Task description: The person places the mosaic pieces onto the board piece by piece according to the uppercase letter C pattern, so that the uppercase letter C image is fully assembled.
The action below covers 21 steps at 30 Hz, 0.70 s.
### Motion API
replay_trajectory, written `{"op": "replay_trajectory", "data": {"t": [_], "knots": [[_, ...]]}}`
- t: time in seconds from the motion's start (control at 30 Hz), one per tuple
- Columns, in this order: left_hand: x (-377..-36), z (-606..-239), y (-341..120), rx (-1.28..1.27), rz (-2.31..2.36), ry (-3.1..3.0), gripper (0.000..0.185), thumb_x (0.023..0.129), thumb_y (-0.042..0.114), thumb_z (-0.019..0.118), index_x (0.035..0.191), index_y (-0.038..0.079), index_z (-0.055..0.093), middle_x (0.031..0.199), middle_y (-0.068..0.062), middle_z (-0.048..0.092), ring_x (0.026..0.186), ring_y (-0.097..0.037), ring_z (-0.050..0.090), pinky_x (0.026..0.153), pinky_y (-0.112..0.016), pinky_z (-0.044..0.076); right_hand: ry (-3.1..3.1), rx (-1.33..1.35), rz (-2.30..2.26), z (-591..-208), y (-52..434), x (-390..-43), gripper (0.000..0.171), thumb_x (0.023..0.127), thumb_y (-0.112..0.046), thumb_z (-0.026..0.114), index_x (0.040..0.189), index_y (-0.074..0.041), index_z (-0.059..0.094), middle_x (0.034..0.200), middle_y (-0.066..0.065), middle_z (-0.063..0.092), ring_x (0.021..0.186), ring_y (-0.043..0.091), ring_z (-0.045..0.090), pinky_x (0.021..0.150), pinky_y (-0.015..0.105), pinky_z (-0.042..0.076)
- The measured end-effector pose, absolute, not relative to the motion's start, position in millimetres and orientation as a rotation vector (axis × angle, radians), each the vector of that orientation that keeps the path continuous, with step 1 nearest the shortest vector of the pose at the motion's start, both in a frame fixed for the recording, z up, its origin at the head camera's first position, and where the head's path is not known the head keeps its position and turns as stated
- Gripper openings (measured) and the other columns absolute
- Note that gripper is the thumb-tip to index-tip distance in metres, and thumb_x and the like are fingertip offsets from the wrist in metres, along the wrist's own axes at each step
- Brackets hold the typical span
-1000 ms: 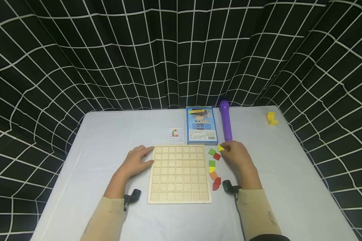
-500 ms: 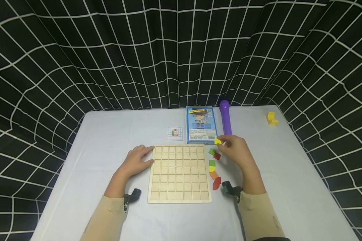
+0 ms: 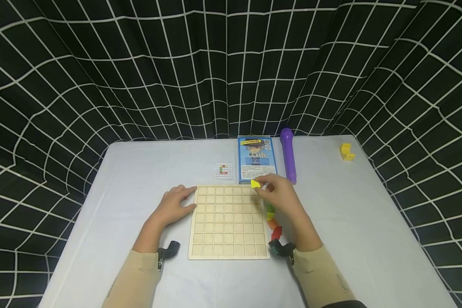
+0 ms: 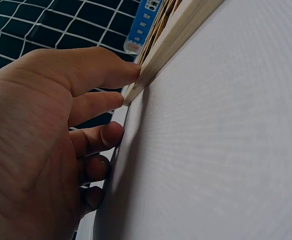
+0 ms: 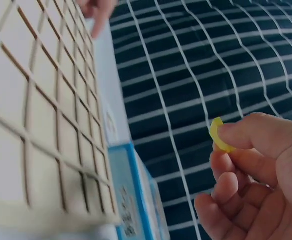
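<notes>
Fingers of the right hand [image 3: 279, 194] pinch the yellow piece [image 3: 255, 184] above the wooden grid board's [image 3: 229, 222] far-right corner.

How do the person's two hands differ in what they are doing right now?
The left hand lies flat on the table, fingers straight against the wooden grid board's left edge; the right hand is raised at the board's far right corner. The left holds nothing; the right pinches a small yellow piece. Both wear beige sleeves.

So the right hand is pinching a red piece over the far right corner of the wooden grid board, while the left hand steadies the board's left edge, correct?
Not quite: the piece the right hand pinches is yellow, not red, as the head and right wrist views show. The left hand does steady the wooden grid board.
</notes>
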<state>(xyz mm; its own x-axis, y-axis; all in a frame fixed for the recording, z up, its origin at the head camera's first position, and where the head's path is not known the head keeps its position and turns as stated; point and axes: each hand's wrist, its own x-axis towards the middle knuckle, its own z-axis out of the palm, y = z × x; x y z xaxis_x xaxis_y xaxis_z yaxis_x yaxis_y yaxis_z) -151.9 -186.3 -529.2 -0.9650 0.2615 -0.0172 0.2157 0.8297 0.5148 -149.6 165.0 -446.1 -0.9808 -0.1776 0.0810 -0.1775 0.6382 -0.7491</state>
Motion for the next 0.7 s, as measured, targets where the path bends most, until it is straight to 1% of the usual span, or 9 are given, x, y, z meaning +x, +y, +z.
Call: {"op": "replay_trajectory", "data": {"t": [0.13,0.23,0.4,0.6,0.7], "knots": [[-152.0,-528.8,-186.4,0.376,0.812,2.917,0.063,0.089,0.037,0.077,0.146,0.016,0.059,0.090,0.006,0.052,0.085,-0.016,0.045,0.085,-0.040,0.038,2.840,-0.353,-1.264,-453.5,148.4,-148.3,0.028,0.086,-0.016,0.081,0.113,-0.008,0.079,0.091,0.001,0.066,0.075,0.020,0.055,0.061,0.033,0.048],[-151.7,-528.4,-186.2,0.367,0.810,2.913,0.064,0.089,0.037,0.077,0.146,0.016,0.059,0.091,0.006,0.052,0.085,-0.016,0.045,0.085,-0.040,0.038,2.840,-0.368,-1.197,-459.4,137.2,-147.7,0.029,0.085,-0.019,0.083,0.113,-0.009,0.079,0.088,-0.002,0.065,0.075,0.018,0.056,0.066,0.035,0.048],[-151.5,-528.1,-185.3,0.373,0.807,2.909,0.064,0.089,0.037,0.076,0.146,0.016,0.059,0.091,0.006,0.052,0.085,-0.015,0.045,0.085,-0.040,0.038,2.867,-0.359,-1.065,-469.5,126.0,-147.3,0.026,0.085,-0.019,0.084,0.109,-0.008,0.080,0.083,-0.003,0.063,0.078,0.017,0.058,0.071,0.037,0.049],[-151.5,-526.2,-184.4,0.369,0.808,2.910,0.064,0.089,0.036,0.076,0.146,0.015,0.059,0.091,0.006,0.051,0.085,-0.016,0.045,0.084,-0.039,0.039,2.895,-0.313,-0.903,-486.4,119.2,-151.3,0.025,0.085,-0.020,0.083,0.108,-0.011,0.081,0.090,-0.001,0.065,0.081,0.017,0.057,0.070,0.036,0.049],[-151.0,-525.9,-184.7,0.359,0.805,2.910,0.064,0.089,0.036,0.076,0.146,0.015,0.059,0.090,0.006,0.052,0.085,-0.016,0.045,0.084,-0.040,0.039,2.891,-0.315,-0.856,-492.3,116.8,-153.1,0.026,0.086,-0.019,0.081,0.110,-0.010,0.081,0.092,0.000,0.065,0.081,0.018,0.056,0.071,0.035,0.049]]}}
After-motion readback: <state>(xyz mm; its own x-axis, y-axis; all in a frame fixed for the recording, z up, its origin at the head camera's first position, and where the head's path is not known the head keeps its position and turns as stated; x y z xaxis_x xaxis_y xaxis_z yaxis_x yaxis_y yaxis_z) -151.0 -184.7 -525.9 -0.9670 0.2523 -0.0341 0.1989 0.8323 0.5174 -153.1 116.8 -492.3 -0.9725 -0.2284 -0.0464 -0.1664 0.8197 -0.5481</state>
